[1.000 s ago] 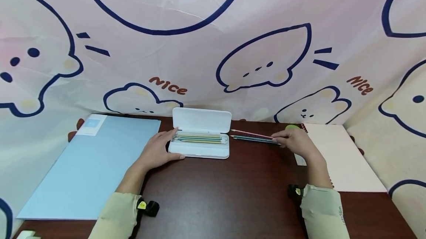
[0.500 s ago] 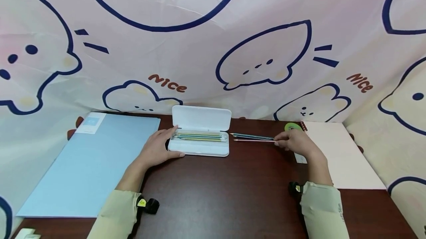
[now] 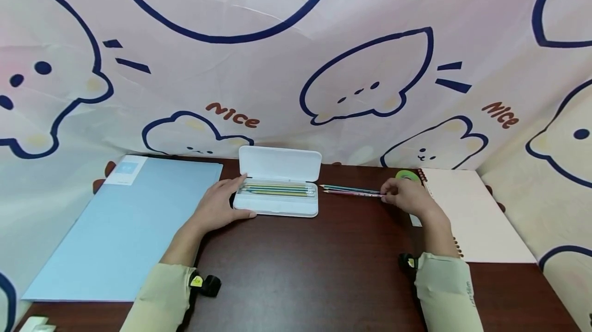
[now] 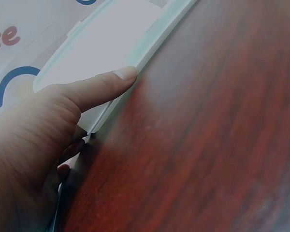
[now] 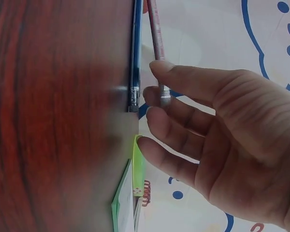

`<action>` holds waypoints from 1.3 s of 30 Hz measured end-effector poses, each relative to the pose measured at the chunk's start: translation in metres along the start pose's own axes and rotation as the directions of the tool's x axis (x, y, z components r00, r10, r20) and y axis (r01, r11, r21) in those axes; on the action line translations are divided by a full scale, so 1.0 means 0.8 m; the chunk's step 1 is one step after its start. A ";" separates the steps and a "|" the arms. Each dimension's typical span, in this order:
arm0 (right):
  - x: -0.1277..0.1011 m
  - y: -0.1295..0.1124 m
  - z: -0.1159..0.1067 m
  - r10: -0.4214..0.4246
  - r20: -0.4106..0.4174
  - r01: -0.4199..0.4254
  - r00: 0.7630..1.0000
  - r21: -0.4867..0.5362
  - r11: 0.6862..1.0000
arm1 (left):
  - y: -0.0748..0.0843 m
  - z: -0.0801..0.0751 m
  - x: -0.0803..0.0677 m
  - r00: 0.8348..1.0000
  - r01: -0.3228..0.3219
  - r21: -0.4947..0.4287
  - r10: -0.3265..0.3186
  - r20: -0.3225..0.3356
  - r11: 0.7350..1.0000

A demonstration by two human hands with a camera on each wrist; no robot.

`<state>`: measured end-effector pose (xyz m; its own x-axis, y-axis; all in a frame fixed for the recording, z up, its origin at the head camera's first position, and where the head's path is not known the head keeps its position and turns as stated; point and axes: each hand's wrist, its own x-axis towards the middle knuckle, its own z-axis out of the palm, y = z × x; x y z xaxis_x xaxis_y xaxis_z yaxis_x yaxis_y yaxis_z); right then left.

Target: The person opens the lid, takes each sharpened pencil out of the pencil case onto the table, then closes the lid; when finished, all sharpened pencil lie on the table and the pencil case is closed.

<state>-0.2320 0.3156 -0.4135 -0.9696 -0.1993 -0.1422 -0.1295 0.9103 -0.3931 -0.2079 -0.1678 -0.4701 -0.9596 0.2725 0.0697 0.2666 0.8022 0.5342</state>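
Head view: dark wood table (image 3: 324,260) before cartoon-print cloth. Left hand (image 3: 217,207) braces open pencil case (image 3: 277,203); blue folder (image 3: 125,229) beside.

Left wrist view: thumb (image 4: 104,86) flat on case rim.

Right wrist view: right hand (image 5: 217,140) pinches pink pencil (image 5: 157,43); blue pencil (image 5: 135,53) lies alongside, untouched. Judged step: loading pencils into case; next, lift clear of blue one.

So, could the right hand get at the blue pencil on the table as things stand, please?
Probably yes: the blue pencil lies bare right beside the right hand, though its fingertips already pinch the red pencil.
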 end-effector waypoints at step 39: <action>0.004 -0.017 0.006 -0.115 -0.076 0.113 0.991 -0.021 0.993 | 0.001 0.000 -0.001 1.000 0.009 -0.013 -0.009 0.017 1.000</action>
<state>-0.2326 0.3011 -0.4133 -0.9613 -0.2743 -0.0271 -0.2428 0.8892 -0.3878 -0.2066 -0.1675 -0.4696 -0.9603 0.2743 0.0511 0.2568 0.7975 0.5459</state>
